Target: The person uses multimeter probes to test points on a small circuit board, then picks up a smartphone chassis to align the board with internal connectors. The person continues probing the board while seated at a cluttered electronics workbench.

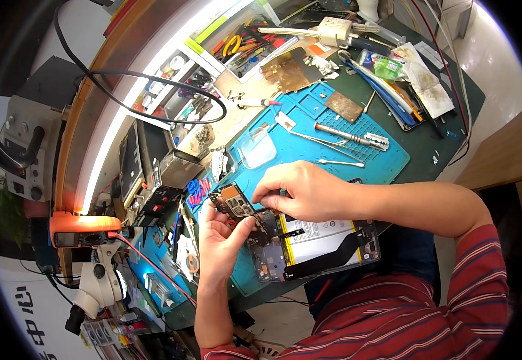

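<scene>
My left hand [220, 237] is closed on a small circuit board [235, 203], thumb and fingers at its edges, tilted up over one end of an opened phone [327, 243]. The phone lies near the mat's front edge, its white battery and a black ribbon cable [327, 261] exposed. Just right of the board is my right hand [294, 191], with thumb and fingers pinched together. Whatever may be between those fingertips is hidden from view. Beyond it on the blue mat [387, 159] lie a cotton swab [341, 162], tweezers [324, 139] and a screwdriver [343, 134].
A clear plastic dish [256, 148] stands on the mat. An orange multimeter [84, 231] and a microscope [100, 282] are at the left. Hand tools fill a tray [249, 51] at the back. A black cable [153, 117] loops overhead; more tools [387, 96] crowd the far right.
</scene>
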Demonstrator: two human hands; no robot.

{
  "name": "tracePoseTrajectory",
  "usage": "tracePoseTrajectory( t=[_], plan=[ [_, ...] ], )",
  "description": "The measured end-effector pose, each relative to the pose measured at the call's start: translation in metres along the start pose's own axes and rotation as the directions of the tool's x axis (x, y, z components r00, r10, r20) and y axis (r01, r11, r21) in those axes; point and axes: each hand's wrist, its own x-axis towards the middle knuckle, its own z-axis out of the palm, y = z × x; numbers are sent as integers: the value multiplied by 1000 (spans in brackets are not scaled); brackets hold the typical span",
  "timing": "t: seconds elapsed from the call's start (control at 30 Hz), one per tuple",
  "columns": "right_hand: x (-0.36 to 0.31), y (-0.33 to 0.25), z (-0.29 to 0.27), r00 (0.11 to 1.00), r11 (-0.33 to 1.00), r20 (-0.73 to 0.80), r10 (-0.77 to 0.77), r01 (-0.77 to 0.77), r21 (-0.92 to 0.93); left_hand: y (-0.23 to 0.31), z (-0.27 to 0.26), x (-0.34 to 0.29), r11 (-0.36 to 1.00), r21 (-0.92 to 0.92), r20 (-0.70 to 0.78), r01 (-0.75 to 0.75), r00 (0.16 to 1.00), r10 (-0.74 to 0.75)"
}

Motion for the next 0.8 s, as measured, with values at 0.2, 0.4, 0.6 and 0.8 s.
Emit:
tracePoseTrajectory(
  t=[0.2, 0.4, 0.6, 0.8],
  plan=[
    [1, -5, -3, 992, 988, 10, 126, -126, 92, 0, 5, 5, 1000, -27, -14, -4, 1000, 3],
    [2, -9, -8, 979, 975, 50, 197, -201, 96, 6, 2, 15, 1000, 11, -3, 21, 1000, -21],
    [0, -1, -5, 986, 985, 2, 168, -168, 29, 1, 2, 23, 1000, -2, -6, 31, 1000, -31],
    [0, -1, -5, 975, 971, -12, 224, -222, 89, -4, -2, 30, 997, -49, 21, 68, 998, -67]
  ],
)
